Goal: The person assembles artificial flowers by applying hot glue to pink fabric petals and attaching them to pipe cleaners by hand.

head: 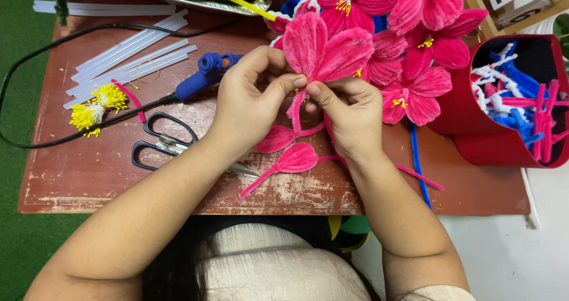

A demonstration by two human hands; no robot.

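**Ana:** Pink chenille, that half-made flower (323,52): where does it sit?

**Ben:** Above the middle of the bench (106,182), lifted off the wood. Both hands pinch it at the base of its petals, the left hand (246,102) with thumb and forefinger closed on the stem, the right hand (349,114) clenched on the same spot, thumbs nearly touching.

**Ana:** What lies under them?

**Ben:** Two loose pink petals (290,153), just below the hands, the nearer one close to the bench's front edge.

**Ana:** And room to the left?

**Ben:** Black-handled scissors (163,144) lie beside the left wrist. A blue glue gun (207,73) rests behind them, its black cord (35,58) looping to the left edge. Clear glue sticks (127,58) and yellow stamens (98,105) fill the far left corner. Bare worn wood shows along the front left.

**Ana:** The right?

**Ben:** Crowded. Finished pink flowers (415,46) pile at the far edge, and a red container (474,135) of blue, white and pink stems hangs past the right edge.
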